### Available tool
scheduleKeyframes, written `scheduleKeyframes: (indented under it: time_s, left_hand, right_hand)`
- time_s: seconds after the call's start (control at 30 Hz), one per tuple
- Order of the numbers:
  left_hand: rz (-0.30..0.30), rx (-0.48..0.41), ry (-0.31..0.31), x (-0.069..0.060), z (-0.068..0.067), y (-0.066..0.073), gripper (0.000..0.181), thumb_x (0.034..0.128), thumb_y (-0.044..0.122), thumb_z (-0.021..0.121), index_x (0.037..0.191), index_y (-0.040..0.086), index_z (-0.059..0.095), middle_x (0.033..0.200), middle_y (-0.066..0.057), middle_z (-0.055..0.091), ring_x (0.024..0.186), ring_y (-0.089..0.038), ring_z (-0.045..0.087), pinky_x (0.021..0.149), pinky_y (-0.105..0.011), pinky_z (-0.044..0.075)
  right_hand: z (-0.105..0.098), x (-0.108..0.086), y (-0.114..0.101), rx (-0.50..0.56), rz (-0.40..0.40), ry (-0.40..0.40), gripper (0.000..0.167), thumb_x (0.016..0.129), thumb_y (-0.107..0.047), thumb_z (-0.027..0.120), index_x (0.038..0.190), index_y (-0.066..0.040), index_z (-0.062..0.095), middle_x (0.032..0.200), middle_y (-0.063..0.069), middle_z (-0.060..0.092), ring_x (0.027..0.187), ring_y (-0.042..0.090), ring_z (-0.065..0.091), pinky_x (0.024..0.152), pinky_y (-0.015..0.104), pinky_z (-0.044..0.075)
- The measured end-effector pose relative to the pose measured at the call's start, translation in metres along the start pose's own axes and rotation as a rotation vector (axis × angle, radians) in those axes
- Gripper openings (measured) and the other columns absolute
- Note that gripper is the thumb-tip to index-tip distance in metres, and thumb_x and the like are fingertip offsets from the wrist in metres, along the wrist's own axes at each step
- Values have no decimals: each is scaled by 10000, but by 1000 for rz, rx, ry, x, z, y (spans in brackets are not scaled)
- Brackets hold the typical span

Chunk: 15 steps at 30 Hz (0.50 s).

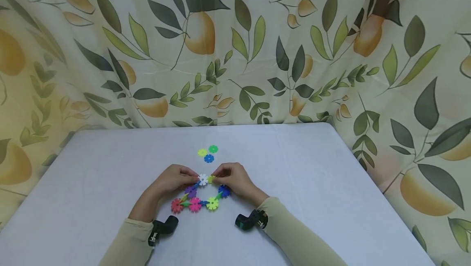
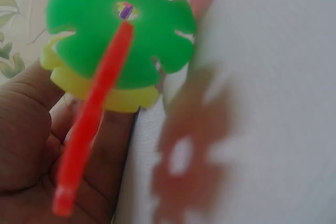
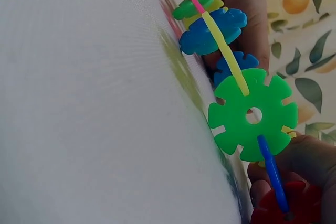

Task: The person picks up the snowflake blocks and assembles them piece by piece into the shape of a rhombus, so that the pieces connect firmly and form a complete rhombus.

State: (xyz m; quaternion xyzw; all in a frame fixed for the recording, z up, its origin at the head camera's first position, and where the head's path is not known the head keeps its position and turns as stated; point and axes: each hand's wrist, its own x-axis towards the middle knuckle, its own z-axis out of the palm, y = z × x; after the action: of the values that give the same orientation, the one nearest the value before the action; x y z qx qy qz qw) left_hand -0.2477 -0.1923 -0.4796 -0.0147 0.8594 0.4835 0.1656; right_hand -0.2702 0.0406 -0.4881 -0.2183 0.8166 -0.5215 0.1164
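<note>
Notched plastic snowflake discs, slotted edge to edge, form a loop on the table in the head view. At its far side my left hand [image 1: 176,179] pinches the edge of a white disc [image 1: 202,179]. Opposite, my right hand [image 1: 235,178] pinches a yellow disc [image 1: 211,179] beside the white one; whether those two are joined cannot be made out. The loop also has a purple disc [image 1: 190,191], pink disc [image 1: 195,204] and dark blue disc [image 1: 223,191]. In the right wrist view a green disc [image 3: 231,114] stands near my right fingers [image 3: 307,156].
Beyond the hands lie three loose discs: yellow [image 1: 202,152], green [image 1: 213,148] and blue [image 1: 209,158]. A white cloth covers the table [image 1: 309,164]. Behind it hangs a fruit-patterned curtain [image 1: 250,86]. Each wrist wears a black camera [image 1: 248,221].
</note>
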Motion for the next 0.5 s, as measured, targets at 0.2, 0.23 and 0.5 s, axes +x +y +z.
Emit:
scheduleKeyframes:
  time_s: [0.2, 0.23, 0.5]
  left_hand:
    - [-16, 3, 28, 0, 3, 2, 168, 878, 233, 745, 949, 83, 769, 879, -10, 726, 776, -136, 611, 690, -246, 518]
    - [-15, 8, 30, 0, 4, 2, 163, 879, 231, 743, 947, 85, 769, 876, -7, 726, 776, -132, 613, 693, -244, 520]
    - [2, 24, 24, -1, 5, 3, 159, 874, 223, 748, 928, 74, 765, 835, -9, 731, 743, -121, 608, 667, -230, 502]
  right_hand:
    - [3, 0, 1, -8, -10, 12, 41, 850, -100, 768, 885, -118, 756, 826, -18, 722, 752, 95, 641, 685, 213, 531]
    - [4, 0, 1, -9, -16, 11, 43, 849, -99, 768, 886, -117, 755, 823, -18, 722, 748, 95, 642, 680, 213, 533]
    - [7, 0, 2, -23, -22, 15, 66, 831, -82, 780, 885, -114, 759, 801, -27, 718, 726, 90, 642, 652, 209, 534]
